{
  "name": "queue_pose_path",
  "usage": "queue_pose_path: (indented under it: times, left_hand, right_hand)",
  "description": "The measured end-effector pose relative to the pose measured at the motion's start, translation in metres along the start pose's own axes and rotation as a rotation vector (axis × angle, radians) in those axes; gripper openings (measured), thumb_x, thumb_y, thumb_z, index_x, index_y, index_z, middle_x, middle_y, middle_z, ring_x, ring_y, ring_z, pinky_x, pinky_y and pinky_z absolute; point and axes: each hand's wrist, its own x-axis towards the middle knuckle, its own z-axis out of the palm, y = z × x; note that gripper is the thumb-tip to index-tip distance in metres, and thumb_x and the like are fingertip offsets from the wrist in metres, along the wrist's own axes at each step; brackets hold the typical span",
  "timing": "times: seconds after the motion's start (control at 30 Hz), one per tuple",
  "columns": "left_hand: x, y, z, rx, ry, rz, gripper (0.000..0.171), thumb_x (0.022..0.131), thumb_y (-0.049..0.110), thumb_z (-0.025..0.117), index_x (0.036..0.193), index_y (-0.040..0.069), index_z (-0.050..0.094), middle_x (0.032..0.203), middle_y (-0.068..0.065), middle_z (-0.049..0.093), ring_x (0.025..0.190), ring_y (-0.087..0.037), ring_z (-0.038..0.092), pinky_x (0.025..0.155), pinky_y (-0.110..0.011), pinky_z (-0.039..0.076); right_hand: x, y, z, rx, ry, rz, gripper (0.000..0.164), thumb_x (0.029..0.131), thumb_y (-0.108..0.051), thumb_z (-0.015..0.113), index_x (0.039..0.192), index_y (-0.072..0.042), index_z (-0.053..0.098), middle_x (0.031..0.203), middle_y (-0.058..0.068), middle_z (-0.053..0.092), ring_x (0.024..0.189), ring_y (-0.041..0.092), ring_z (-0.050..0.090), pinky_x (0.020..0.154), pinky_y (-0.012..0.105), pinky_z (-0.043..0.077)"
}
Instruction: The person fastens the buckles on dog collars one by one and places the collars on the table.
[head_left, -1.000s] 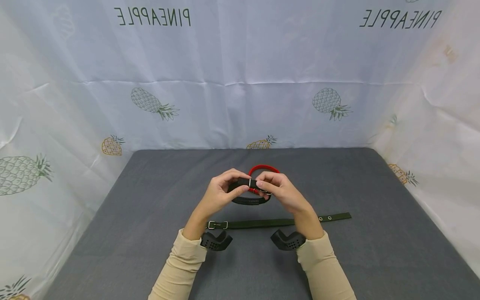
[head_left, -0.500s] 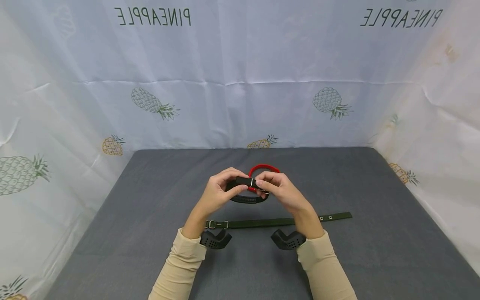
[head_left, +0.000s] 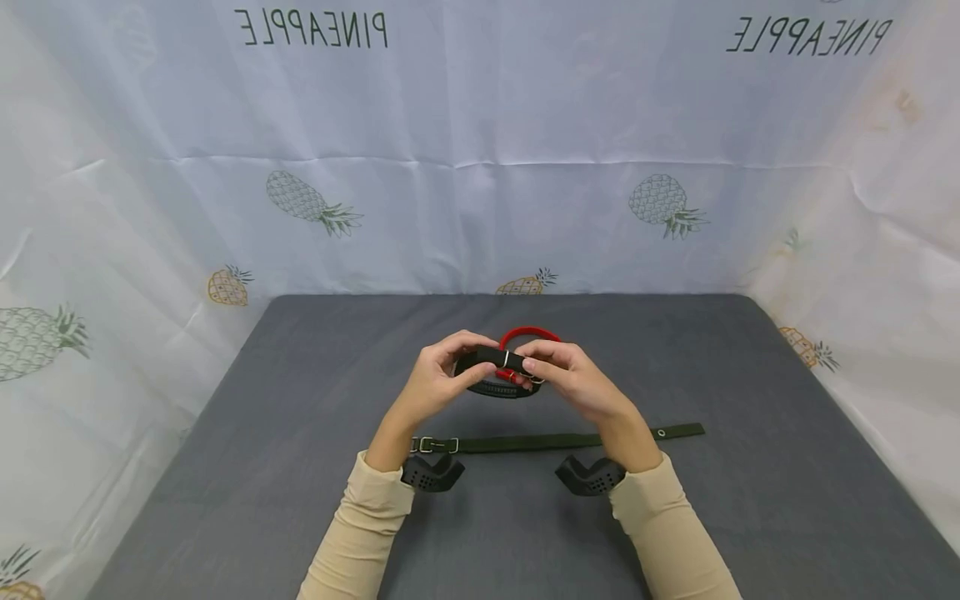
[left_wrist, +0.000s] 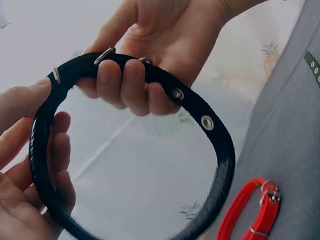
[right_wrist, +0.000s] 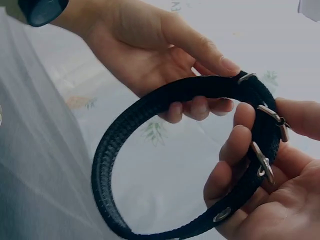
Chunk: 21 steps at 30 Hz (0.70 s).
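My left grip, right grip: pinching looped black collar | red collar: apparently buckled | green collar: flat, likely pending

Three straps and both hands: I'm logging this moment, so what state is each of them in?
Black strap: held up, bent into a closed loop; whether it is fully fastened I can't tell.
Red strap: closed in a loop, lying on the grey table.
Green strap: not looped, laid out nearly straight on the grey table, partly hidden.
Left hand: pinching the black strap.
Right hand: fingers curled round the black strap.
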Motion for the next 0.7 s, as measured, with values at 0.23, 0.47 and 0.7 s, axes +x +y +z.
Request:
queue_pose_path:
  times: [0.23,0.47,0.7]
  left_hand:
    - [-0.007,-0.009,-0.004,0.024,0.055,-0.031,0.026,0.090,0.000,0.063,0.116,-0.003,0.063,0.112,-0.024,0.064,0.102,0.000,0.060,0.093,-0.024,0.051]
    - [-0.015,-0.016,-0.012,0.043,0.081,-0.001,0.023,0.090,-0.004,0.061,0.112,-0.008,0.063,0.107,-0.024,0.064,0.100,0.000,0.062,0.092,-0.021,0.052]
    - [-0.020,-0.021,-0.028,0.048,0.136,0.059,0.020,0.092,-0.003,0.059,0.109,-0.012,0.062,0.103,0.006,0.066,0.098,0.003,0.063,0.089,-0.015,0.051]
  right_hand:
    - [-0.012,0.006,-0.012,0.017,0.026,0.006,0.020,0.101,-0.014,0.049,0.108,-0.024,0.065,0.094,-0.007,0.060,0.083,0.009,0.056,0.081,0.022,0.048]
    - [-0.027,0.017,-0.030,0.015,0.082,0.026,0.022,0.102,-0.012,0.048,0.108,-0.025,0.065,0.099,-0.006,0.060,0.084,0.011,0.058,0.082,0.021,0.050]
    - [-0.034,0.022,-0.047,-0.080,0.190,0.099,0.016,0.101,-0.018,0.051,0.106,-0.025,0.064,0.102,-0.013,0.062,0.092,0.002,0.059,0.087,0.019,0.048]
